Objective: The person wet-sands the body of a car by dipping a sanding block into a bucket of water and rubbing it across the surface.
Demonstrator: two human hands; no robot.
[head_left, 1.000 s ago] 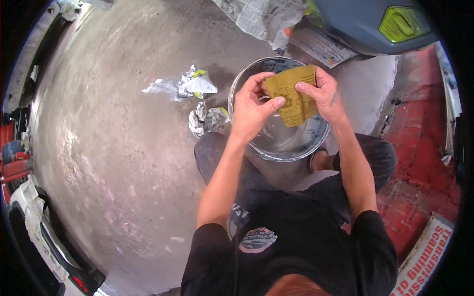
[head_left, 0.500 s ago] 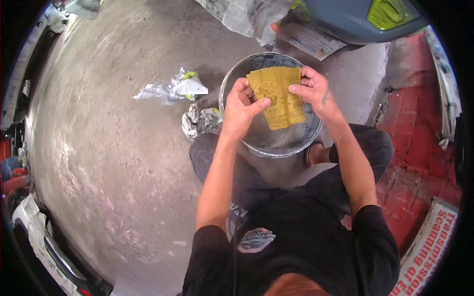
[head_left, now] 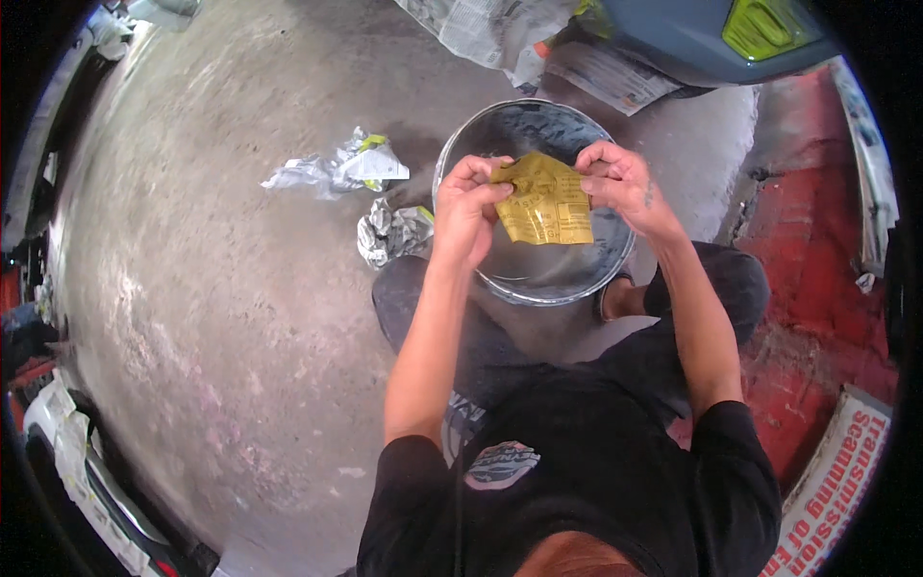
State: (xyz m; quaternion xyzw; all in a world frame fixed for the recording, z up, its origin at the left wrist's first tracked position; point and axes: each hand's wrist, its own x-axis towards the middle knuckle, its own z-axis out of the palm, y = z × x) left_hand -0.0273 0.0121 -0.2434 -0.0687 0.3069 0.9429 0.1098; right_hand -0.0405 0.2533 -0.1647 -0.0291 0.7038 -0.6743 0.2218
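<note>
A yellow-brown sheet of sandpaper, its printed backing toward me, hangs above a round tub. My left hand pinches its left edge between thumb and fingers. On the opposite side, my right hand has its upper right corner between thumb and fingertips. The top of the sheet is bent and puckered between the two hands. Below it stands the tub, dark and grey-smeared inside with a pale rim; the sheet and my hands hide part of its inside.
Crumpled newspaper and torn masking paper lie on the concrete floor left of the tub. A grey car bumper with a yellow-green insert juts in at the top, newspaper beside it. Red-painted floor runs along the right. My folded legs flank the tub.
The sandpaper has gone from nearly flat and upright to bent along its top, showing shorter. Both hands have shifted slightly, still gripping it.
</note>
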